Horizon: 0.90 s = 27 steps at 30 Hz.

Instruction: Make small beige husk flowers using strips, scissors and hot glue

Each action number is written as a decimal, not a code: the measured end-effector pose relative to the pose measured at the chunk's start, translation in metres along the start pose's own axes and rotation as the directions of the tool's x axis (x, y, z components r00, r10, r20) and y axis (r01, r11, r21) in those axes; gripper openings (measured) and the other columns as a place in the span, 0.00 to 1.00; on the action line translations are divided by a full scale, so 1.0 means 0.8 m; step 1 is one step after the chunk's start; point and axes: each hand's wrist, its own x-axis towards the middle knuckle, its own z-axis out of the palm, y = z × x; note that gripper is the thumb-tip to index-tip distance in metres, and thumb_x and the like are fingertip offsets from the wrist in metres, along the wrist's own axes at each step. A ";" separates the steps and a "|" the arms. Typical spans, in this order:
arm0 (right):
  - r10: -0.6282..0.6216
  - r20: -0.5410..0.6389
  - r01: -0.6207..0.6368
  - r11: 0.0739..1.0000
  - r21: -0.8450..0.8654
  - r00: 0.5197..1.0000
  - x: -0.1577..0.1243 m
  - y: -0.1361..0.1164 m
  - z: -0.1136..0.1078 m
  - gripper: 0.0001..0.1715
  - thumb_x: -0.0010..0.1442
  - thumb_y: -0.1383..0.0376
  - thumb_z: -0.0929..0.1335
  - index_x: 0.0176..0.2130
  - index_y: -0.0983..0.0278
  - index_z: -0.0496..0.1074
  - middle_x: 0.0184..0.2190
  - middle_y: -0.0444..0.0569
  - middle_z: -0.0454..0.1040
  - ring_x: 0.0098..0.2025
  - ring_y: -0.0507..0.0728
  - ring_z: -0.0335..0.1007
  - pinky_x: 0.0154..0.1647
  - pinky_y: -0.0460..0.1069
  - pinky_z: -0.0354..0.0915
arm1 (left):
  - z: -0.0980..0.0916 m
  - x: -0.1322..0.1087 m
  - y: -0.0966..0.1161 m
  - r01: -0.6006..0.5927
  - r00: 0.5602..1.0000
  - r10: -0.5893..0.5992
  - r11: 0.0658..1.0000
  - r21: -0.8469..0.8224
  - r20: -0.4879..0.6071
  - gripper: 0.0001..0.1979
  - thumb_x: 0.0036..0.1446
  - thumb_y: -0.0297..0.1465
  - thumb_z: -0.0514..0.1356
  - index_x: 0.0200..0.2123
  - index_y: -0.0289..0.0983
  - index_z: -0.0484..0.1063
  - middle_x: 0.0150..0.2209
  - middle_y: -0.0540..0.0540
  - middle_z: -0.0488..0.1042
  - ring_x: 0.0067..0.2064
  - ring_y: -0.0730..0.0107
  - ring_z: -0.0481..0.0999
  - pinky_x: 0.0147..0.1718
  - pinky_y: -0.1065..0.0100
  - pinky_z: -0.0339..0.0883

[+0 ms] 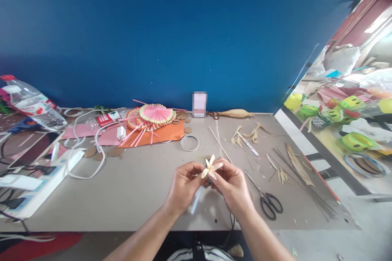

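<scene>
A small pale-yellow flower with narrow petals, apparently of dried husk, is held between my two hands above the front of the table. My left hand pinches its left side between thumb and fingers. On the other side, my right hand has thumb and fingers closed at the petals. A pale blue translucent strip slants down below the flower, by my left fingertips. Something dark shows under the petals, mostly hidden by the fingers. Black-handled scissors lie to the right of my right hand.
Dried husk strips, thin wires and a white pen-like stick lie at the right. A wire ring and pink paper fans sit behind my hands. A power strip, cables and plastic bottles crowd the left.
</scene>
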 end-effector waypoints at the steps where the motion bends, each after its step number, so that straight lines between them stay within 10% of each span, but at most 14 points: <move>1: 0.006 -0.004 -0.006 1.000 0.003 1.000 0.000 0.000 0.000 0.06 0.50 0.64 0.70 0.25 0.65 0.70 0.24 0.41 0.61 0.22 0.46 0.59 0.20 0.43 0.57 | 0.000 0.001 -0.001 -0.004 1.000 0.004 1.000 -0.006 -0.011 0.06 0.46 0.30 0.63 0.23 0.34 0.71 0.20 0.53 0.69 0.23 0.77 0.69 0.25 0.75 0.64; 27: 0.022 -0.010 -0.022 1.000 0.003 1.000 0.002 0.003 0.006 0.06 0.52 0.63 0.68 0.28 0.64 0.68 0.24 0.41 0.64 0.22 0.49 0.66 0.23 0.46 0.64 | -0.006 0.009 -0.002 0.201 0.980 -0.197 0.950 -0.237 0.043 0.08 0.45 0.32 0.64 0.26 0.34 0.68 0.21 0.53 0.65 0.20 0.81 0.64 0.17 0.78 0.59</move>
